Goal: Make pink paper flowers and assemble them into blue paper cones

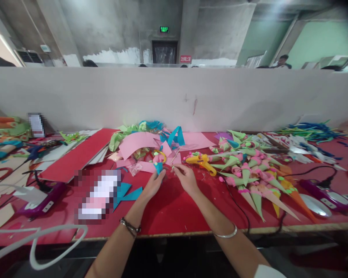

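My left hand (153, 184) is closed around a small blue paper cone (158, 166) with a pink ball on top, held just above the red table (168, 212). My right hand (185, 177) is beside it, fingers pinched together near the cone at something too small to name. A thin wooden stick (175, 153) lies just behind the hands. A yellow glue gun (202, 161) rests to the right of my right hand. Pink paper sheets (139, 144) and blue strips (174, 136) lie behind.
A heap of finished green, pink and orange paper cones (249, 173) fills the right side. Purple glue guns (40, 202) (324, 191) with cords lie at both sides. A red sheet (78, 156) lies at left. A white partition (174, 96) backs the table.
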### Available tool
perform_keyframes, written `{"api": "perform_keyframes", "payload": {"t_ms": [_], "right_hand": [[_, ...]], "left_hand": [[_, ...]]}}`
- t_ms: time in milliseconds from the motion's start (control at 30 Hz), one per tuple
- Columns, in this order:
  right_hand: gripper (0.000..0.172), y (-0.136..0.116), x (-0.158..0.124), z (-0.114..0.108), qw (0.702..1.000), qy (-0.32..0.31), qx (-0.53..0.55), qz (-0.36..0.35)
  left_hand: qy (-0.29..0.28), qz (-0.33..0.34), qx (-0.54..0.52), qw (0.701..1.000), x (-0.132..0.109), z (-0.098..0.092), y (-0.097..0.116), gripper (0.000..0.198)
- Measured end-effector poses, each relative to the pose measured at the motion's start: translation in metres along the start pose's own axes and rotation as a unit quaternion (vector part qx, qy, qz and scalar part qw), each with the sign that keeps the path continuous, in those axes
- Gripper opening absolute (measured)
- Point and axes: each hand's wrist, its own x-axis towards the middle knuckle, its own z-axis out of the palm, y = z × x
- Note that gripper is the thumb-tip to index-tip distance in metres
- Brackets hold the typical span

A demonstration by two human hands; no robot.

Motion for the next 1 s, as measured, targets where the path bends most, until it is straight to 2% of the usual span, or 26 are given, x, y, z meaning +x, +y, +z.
{"api": "perform_keyframes", "payload": {"t_ms": [167, 300, 767, 833, 1000], "right_hand": [[0.013, -0.0069, -0.0017, 0.0002, 0.999, -0.038, 0.030, 0.008], [0.022, -0.0092, -0.0028, 0.0000, 0.998, -0.060, 0.026, -0.016], [0.015, -0.0028, -0.0007, -0.0014, 0.998, -0.040, 0.036, 0.010], [0.017, -0.0039, -0.0010, -0.0015, 0.999, -0.039, 0.020, -0.003], [0.010, -0.0049, -0.0012, -0.0008, 0.999, -0.023, -0.009, -0.047]], "left_hand": [[0.015, 0.026, 0.050, 0.998, -0.0011, 0.0015, -0.0004, 0.028], [0.004, 0.027, 0.074, 0.997, -0.0013, 0.0022, -0.0011, 0.033], [-0.010, 0.007, 0.099, 0.995, -0.0017, 0.0030, -0.0035, 0.040], [-0.017, 0.010, 0.104, 0.994, -0.0017, 0.0026, -0.0043, 0.041], [-0.024, 0.021, 0.113, 0.993, -0.0011, 0.0003, -0.0060, 0.043]]}}
